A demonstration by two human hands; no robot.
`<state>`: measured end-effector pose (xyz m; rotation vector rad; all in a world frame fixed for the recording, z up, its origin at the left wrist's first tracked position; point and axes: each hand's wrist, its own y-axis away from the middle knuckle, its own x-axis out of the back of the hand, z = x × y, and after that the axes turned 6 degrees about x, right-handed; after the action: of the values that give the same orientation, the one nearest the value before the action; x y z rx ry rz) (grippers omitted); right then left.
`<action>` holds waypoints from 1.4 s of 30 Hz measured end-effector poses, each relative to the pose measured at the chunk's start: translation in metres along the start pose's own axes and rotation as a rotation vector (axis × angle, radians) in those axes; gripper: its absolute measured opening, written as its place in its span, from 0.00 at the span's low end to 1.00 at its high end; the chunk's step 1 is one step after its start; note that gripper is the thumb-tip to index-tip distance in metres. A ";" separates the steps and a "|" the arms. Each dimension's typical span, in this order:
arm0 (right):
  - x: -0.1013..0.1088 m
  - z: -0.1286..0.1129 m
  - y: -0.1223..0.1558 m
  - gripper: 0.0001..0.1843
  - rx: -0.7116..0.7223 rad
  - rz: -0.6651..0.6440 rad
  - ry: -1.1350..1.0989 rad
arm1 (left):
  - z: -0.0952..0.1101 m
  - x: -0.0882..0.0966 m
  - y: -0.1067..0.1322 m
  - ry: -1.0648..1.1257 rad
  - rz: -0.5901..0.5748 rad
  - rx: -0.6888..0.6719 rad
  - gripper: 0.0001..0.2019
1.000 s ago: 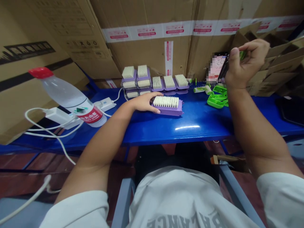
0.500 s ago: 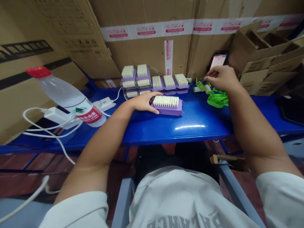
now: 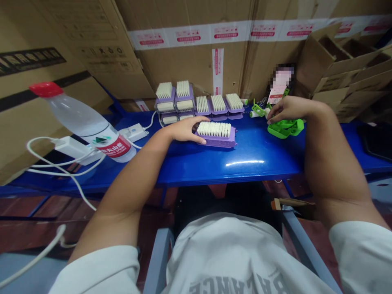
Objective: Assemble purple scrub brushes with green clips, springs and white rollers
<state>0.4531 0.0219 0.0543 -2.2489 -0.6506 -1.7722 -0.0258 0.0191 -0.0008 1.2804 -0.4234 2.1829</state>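
Hands apart, left hand [image 3: 183, 130] against a purple brush's [image 3: 216, 141] end, right hand [image 3: 290, 109] over green plastic [image 3: 286, 129].

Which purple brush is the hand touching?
The lone purple brush nearest the table's front, with the left hand resting against its end. The other brushes sit grouped farther back, untouched.

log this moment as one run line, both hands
left hand: resting against purple scrub brush | right hand: just above green plastic pieces | both on blue table
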 end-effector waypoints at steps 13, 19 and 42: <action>-0.013 -0.030 -0.008 0.21 0.031 -0.049 -0.084 | -0.004 -0.003 -0.001 0.243 0.000 -0.088 0.35; -0.017 -0.031 -0.011 0.20 0.008 -0.080 -0.108 | 0.010 -0.003 0.000 0.144 -0.178 -0.224 0.40; -0.021 -0.032 -0.016 0.26 0.010 -0.014 -0.029 | 0.011 0.000 0.001 0.051 -0.236 -0.267 0.39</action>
<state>0.4140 0.0177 0.0408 -2.2732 -0.6812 -1.7423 -0.0183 0.0126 0.0050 1.0697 -0.4974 1.8863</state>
